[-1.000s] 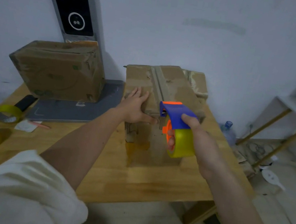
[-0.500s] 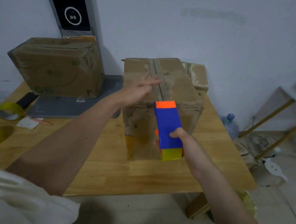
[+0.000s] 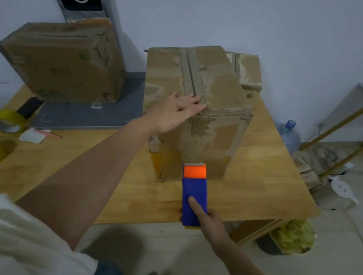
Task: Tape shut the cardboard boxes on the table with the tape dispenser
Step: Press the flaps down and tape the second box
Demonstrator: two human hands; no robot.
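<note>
Gripping tape dispenser (image 3: 193, 199), right hand (image 3: 208, 221); left hand (image 3: 176, 113) flat on box (image 3: 225, 92).

My right hand (image 3: 207, 219) has pulled the tape gun (image 3: 193, 196) down from the top edge of the box (image 3: 203, 108) to low on its front, near the desk (image 3: 262, 182) edge. My left hand (image 3: 176, 113) lifted off for a moment, and now it lies flat on top of the box again, fingers on the middle seam.
</note>
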